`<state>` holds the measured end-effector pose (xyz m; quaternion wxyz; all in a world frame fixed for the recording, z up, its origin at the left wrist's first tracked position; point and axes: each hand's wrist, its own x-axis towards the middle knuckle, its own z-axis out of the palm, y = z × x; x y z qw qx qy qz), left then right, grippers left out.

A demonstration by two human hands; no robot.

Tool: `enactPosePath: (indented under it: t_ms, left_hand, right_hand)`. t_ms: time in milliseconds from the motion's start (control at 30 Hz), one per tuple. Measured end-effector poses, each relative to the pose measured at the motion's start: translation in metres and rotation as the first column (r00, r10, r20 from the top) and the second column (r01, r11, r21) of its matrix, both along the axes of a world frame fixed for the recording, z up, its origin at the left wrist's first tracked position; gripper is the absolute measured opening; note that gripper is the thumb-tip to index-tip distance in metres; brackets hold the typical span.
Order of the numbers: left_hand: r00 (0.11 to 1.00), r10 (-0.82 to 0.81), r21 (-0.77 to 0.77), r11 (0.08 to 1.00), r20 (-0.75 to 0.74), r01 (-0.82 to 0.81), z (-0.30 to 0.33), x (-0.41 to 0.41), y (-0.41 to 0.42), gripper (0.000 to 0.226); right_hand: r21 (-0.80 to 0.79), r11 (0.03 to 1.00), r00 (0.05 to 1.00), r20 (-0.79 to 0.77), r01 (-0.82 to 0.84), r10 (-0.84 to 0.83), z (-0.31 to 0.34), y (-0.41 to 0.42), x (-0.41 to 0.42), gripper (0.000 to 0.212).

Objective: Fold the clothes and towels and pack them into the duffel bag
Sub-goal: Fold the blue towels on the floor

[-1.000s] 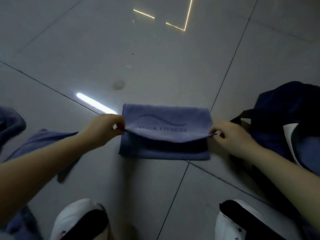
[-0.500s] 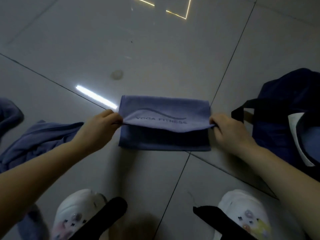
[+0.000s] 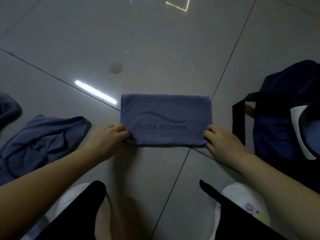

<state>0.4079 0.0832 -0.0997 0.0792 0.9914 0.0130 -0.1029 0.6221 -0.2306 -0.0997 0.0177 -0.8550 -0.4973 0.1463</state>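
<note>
Now the towel [image 3: 166, 119] lies folded flat on the floor [image 3: 155, 40] between the two hands, a neat rectangle with a wave mark and the words "YOGA FITNESS" facing up. The left hand [image 3: 108, 137] pinches its near left corner, fingers curled over the edge; the right hand [image 3: 219, 139] pinches the near right corner the same way. Just beyond the right hand sits the bag [image 3: 277, 118], dark blue, with a black strap looped toward the towel and its mouth open, something white and pale blue showing inside. Beside the left forearm lies a crumpled blue garment [image 3: 43, 141], and past it, at the frame's edge, another bit of blue cloth [image 3: 8, 106]. Below the hands are two white shoes [image 3: 242, 198] and dark trouser legs.

The floor is glossy grey tile with dark joint lines crossing under the towel; it mirrors a bright strip light beyond the left hand and thin yellow lines far ahead. The room is dim.

Half a second ago the top flap was held lifted, with shadow beneath it; it is now laid down flush on the lower layer.
</note>
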Motion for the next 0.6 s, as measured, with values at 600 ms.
enactPosePath:
  t_ms: [600]
  left_hand:
    - [0.882, 0.458, -0.398, 0.834, 0.112, -0.382, 0.051, -0.006, 0.003, 0.023]
  right_hand:
    - [-0.008, 0.943, 0.852, -0.426, 0.333, -0.304, 0.064, 0.008, 0.013, 0.012]
